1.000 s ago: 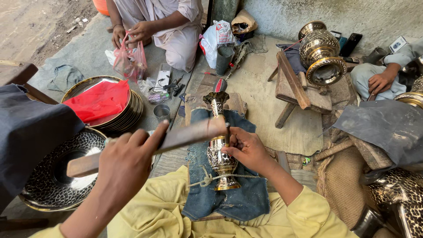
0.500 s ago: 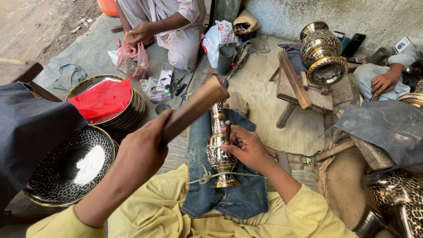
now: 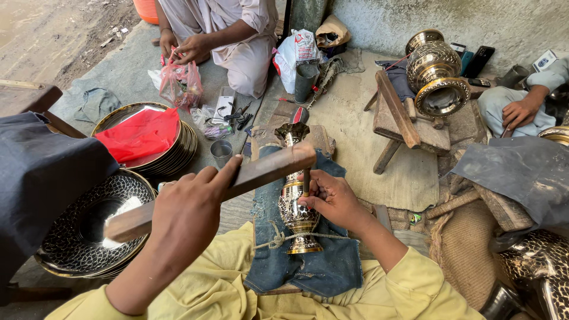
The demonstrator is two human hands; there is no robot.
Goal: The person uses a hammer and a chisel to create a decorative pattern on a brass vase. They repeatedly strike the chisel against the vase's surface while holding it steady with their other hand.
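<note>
Lowered since before, the wooden mallet (image 3: 237,181) sits in the left hand (image 3: 186,207)'s closed grip; right hand (image 3: 332,198) pinches a chisel (image 3: 306,181) on the brass vase (image 3: 296,201).

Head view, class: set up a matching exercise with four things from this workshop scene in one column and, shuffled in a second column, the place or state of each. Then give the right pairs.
Things:
1. wooden mallet
2. brass vase
3. red cloth
4. small metal cup

Places or states:
A. lying on a stack of round trays
B. tied down with cord on blue cloth
C. standing on the ground beside the trays
D. gripped in the left hand, raised over the vase

Pairs: 1-D, 2-B, 3-A, 4-C. The right hand holds a thin punch against the vase.
</note>
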